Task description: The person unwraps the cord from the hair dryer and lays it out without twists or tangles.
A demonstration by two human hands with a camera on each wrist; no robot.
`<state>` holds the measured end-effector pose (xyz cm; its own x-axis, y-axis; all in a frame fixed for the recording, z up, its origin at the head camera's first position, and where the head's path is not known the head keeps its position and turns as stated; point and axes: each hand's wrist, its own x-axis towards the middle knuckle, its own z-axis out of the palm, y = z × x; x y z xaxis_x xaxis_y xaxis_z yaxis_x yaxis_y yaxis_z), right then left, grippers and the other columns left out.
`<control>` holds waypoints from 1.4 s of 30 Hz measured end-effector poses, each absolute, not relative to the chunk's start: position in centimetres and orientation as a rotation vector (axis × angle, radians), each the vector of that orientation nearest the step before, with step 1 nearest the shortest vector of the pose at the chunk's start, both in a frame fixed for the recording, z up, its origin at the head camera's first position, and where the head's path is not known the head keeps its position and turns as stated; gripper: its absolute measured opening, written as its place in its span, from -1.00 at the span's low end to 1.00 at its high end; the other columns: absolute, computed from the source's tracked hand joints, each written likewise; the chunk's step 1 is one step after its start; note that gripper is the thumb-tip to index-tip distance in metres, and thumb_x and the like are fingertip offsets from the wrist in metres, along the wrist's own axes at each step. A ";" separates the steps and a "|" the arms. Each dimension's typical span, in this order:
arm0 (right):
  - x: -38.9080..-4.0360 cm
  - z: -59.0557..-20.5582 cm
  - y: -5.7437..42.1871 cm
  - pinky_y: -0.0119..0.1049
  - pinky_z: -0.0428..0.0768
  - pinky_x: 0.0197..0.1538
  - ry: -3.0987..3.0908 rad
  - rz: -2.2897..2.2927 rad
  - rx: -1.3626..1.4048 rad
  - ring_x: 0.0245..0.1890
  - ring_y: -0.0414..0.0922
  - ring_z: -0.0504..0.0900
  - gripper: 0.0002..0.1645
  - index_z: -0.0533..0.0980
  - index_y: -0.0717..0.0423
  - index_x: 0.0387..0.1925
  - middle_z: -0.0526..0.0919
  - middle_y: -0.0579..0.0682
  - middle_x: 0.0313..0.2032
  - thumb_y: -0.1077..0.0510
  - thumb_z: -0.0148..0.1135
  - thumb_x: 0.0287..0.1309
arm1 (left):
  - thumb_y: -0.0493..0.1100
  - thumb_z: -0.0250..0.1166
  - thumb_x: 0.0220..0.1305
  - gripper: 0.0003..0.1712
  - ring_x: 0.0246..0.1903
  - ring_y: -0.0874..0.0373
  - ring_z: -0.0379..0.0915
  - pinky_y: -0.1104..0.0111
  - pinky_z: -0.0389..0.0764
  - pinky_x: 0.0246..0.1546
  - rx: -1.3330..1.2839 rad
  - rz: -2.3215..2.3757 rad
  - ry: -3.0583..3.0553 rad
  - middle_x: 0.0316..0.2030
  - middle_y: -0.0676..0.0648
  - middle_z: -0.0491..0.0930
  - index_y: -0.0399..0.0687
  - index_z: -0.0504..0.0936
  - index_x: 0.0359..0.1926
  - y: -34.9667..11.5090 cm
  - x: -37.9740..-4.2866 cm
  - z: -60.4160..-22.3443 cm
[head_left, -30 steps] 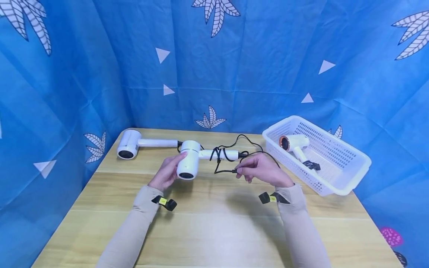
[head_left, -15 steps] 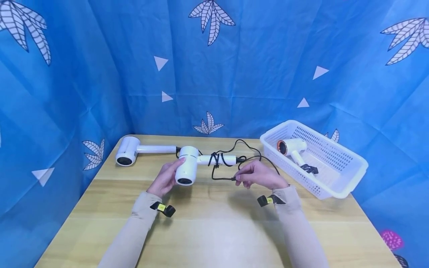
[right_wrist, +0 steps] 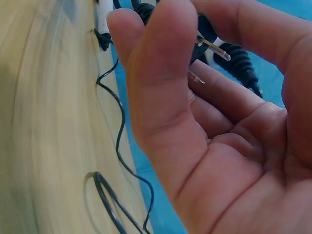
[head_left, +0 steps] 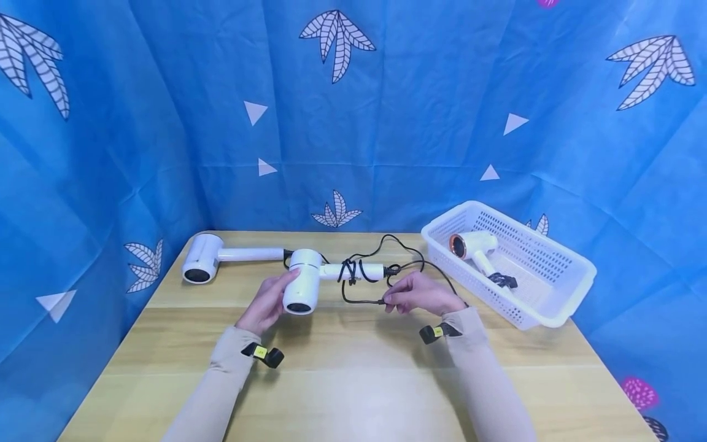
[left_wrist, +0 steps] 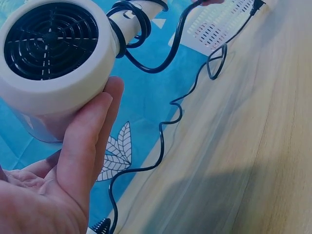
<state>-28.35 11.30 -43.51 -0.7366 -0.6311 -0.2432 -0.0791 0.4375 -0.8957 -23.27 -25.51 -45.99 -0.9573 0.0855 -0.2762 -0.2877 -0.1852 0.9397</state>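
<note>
In the head view, my left hand (head_left: 267, 303) grips the barrel of a white hair dryer (head_left: 304, 283), held up with its handle pointing right. Turns of black power cord (left_wrist: 141, 22) wrap round that handle in the left wrist view, and the dark round grille (left_wrist: 51, 40) faces the camera. To the right of the handle, my right hand (head_left: 422, 293) pinches the plug at the cord's end between thumb and fingers. Two metal plug pins (right_wrist: 217, 49) stick out toward the palm in the right wrist view; fingers hide most of the plug's body.
Another white hair dryer (head_left: 202, 261) lies at the table's back left, its thin black cord (head_left: 405, 247) running along the back toward the right. A white perforated basket (head_left: 571, 301) stands at the back right, with a white-and-copper hair dryer (head_left: 479, 245) inside. Blue curtain surrounds the wooden table (head_left: 353, 399).
The head view has shifted, so everything sits lower and slightly left. The cord between handle and plug hangs in a wider bend. Both hands keep their hold on the hair dryer and plug.
</note>
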 end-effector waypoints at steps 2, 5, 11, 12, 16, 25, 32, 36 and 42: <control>-28.4 -43.7 11.3 -0.13 0.79 -0.16 2.128 -1.294 -0.583 -0.34 0.06 0.77 -0.71 0.74 0.14 -0.09 0.84 0.16 -0.23 0.05 0.43 0.26 | 0.12 0.15 0.55 -0.31 -0.24 0.22 0.74 0.42 0.77 -0.25 -0.234 2.238 1.829 -0.23 0.07 0.72 -0.38 0.33 0.35 -25.5 -23.2 -46.0; -28.6 -43.9 11.3 -0.11 0.80 -0.16 2.123 -1.314 -0.560 -0.32 0.11 0.77 -0.70 0.72 0.18 -0.08 0.83 0.17 -0.23 0.06 0.42 0.27 | 0.13 0.16 0.54 -0.29 -0.25 0.22 0.74 0.42 0.77 -0.25 -0.226 2.243 1.832 -0.23 0.06 0.72 -0.40 0.33 0.35 -25.5 -23.2 -46.0; -29.0 -44.4 11.5 -0.29 0.77 -0.26 2.085 -1.385 -0.490 -0.36 0.00 0.77 -0.72 0.70 0.24 -0.06 0.82 0.20 -0.22 0.14 0.40 0.28 | 0.12 0.16 0.54 -0.28 -0.25 0.21 0.74 0.40 0.78 -0.24 -0.220 2.240 1.833 -0.22 0.05 0.71 -0.42 0.31 0.35 -25.5 -23.1 -46.0; -29.0 -44.5 11.5 -0.32 0.77 -0.27 2.078 -1.398 -0.482 -0.36 -0.01 0.77 -0.71 0.70 0.25 -0.05 0.82 0.20 -0.22 0.15 0.40 0.28 | 0.12 0.16 0.54 -0.29 -0.25 0.21 0.74 0.40 0.78 -0.24 -0.220 2.240 1.832 -0.22 0.05 0.71 -0.42 0.31 0.35 -25.5 -23.1 -46.0; -29.2 -44.8 11.7 -0.37 0.75 -0.29 2.067 -1.439 -0.457 -0.36 -0.04 0.76 -0.70 0.69 0.27 -0.03 0.83 0.17 -0.23 0.17 0.39 0.28 | 0.09 0.15 0.55 -0.33 -0.26 0.21 0.74 0.39 0.78 -0.25 -0.213 2.245 1.828 -0.22 0.05 0.71 -0.41 0.33 0.32 -25.4 -23.1 -46.0; -29.5 -45.2 12.3 -0.32 0.76 -0.26 2.127 -1.527 -0.379 -0.47 -0.23 0.66 -0.70 0.66 0.32 -0.01 0.83 0.13 -0.28 0.21 0.33 0.32 | 0.08 0.13 0.55 -0.38 -0.26 0.21 0.73 0.42 0.77 -0.26 -0.165 2.236 1.828 -0.22 0.05 0.71 -0.40 0.36 0.28 -25.4 -23.0 -46.1; -29.9 -45.1 12.7 -0.41 0.71 -0.32 2.075 -1.683 -0.336 -0.50 -0.27 0.62 -0.65 0.59 0.45 0.07 0.82 0.17 -0.29 0.29 0.22 0.36 | 0.05 0.10 0.57 -0.43 -0.25 0.21 0.74 0.39 0.79 -0.22 -0.129 2.232 1.814 -0.23 0.05 0.72 -0.38 0.39 0.25 -25.3 -22.9 -45.9; -30.1 -45.1 12.9 -0.44 0.69 -0.36 2.042 -1.758 -0.300 -0.50 -0.27 0.62 -0.61 0.52 0.50 0.15 0.80 0.27 -0.24 0.30 0.17 0.40 | 0.05 0.10 0.57 -0.44 -0.24 0.22 0.74 0.38 0.79 -0.20 -0.134 2.234 1.809 -0.23 0.05 0.72 -0.36 0.38 0.25 -25.3 -22.8 -45.9; -30.1 -44.7 13.0 -0.47 0.69 -0.36 2.067 -1.841 -0.235 -0.50 -0.27 0.63 -0.57 0.48 0.55 0.19 0.81 0.03 -0.33 0.31 0.15 0.41 | 0.04 0.09 0.58 -0.44 -0.23 0.22 0.73 0.36 0.79 -0.18 -0.136 2.230 1.817 -0.22 0.05 0.71 -0.38 0.37 0.27 -25.2 -22.9 -46.0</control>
<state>-30.11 13.05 -44.69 -0.9207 -0.3575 -0.1563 0.1140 0.1366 -0.9840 -22.85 -25.24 -46.02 -0.9615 0.1422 -0.2351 -0.2590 -0.1833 0.9483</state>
